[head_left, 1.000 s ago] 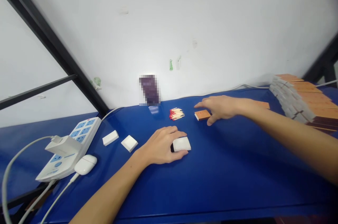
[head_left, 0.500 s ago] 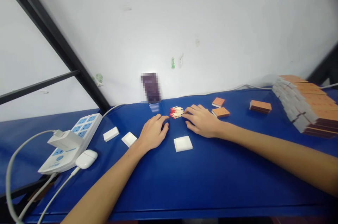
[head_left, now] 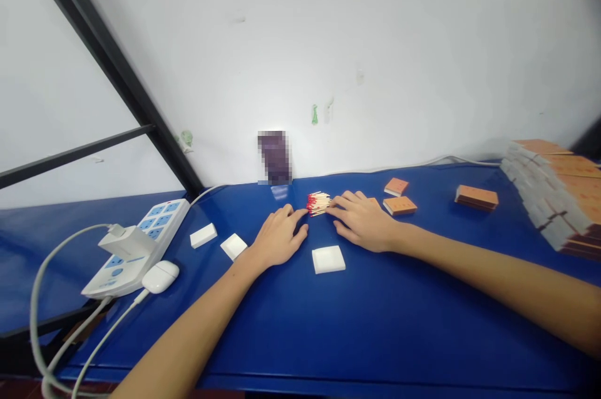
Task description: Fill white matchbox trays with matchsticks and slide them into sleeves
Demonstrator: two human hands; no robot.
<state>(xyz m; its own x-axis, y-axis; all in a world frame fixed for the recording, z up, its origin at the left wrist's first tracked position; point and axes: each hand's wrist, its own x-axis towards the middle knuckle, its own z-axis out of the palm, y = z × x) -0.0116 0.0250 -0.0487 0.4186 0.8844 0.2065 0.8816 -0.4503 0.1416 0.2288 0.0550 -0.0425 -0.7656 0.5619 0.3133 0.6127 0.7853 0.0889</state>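
A small pile of matches (head_left: 319,203) with red heads lies on the blue table between my hands, the heads facing left. My left hand (head_left: 280,236) is open, its index fingertip at the red heads. On the other side, my right hand (head_left: 360,222) has its fingers apart, the fingertips at the pale stick ends. Nearer to me lies a white matchbox tray (head_left: 328,259). Another white tray (head_left: 233,246) sits beside my left wrist, and a white box piece (head_left: 203,235) lies farther left.
Orange matchboxes (head_left: 399,205) lie right of my right hand, one partly hidden behind it. A short stack of boxes (head_left: 476,196) and a large pile (head_left: 554,192) stand farther right. A power strip (head_left: 164,223) with charger, cables and white earphone case (head_left: 160,277) occupies the left.
The camera view has shifted slightly, moving the scene to the right in the picture. My left index fingertip has come up against the match heads; the matches look slightly more spread.
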